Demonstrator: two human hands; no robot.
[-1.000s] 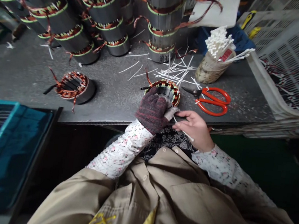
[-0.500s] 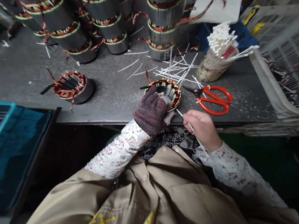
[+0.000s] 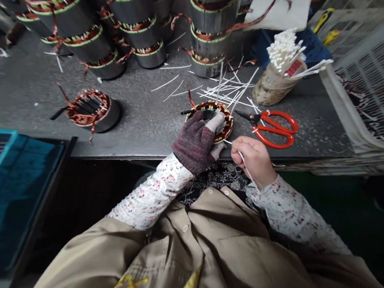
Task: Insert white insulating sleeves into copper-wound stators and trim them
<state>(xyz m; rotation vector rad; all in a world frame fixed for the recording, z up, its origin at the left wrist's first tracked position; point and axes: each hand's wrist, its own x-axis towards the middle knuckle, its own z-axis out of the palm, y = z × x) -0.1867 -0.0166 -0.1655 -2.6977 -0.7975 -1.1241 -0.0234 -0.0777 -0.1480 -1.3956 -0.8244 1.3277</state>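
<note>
My left hand [image 3: 197, 140], in a dark knitted glove with pale fingertips, grips the near-left rim of a wound motor stator [image 3: 228, 125] at the bench's front edge. Its fingers reach into the bore. Bare and pinched closed, my right hand [image 3: 253, 160] holds a thin white cord [image 3: 242, 157], whose tip meets the stator's near-right side. Other white cords stick up from the stator's far rim. Red-handled scissors [image 3: 278, 129] lie just right of the stator, blades pointing toward it.
Several stacked stators [image 3: 208, 38] stand along the back. A single stator [image 3: 93, 109] sits at left. Loose white cords [image 3: 226, 92] lie behind the work. A cup of white sticks [image 3: 279, 75] stands near a white plastic crate [image 3: 343, 111]. A blue bin [image 3: 2, 177] is at lower left.
My right hand has moved slightly left, bringing the cord up to the stator's rim. My left hand's fingers have shifted within the bore, still holding the stator.
</note>
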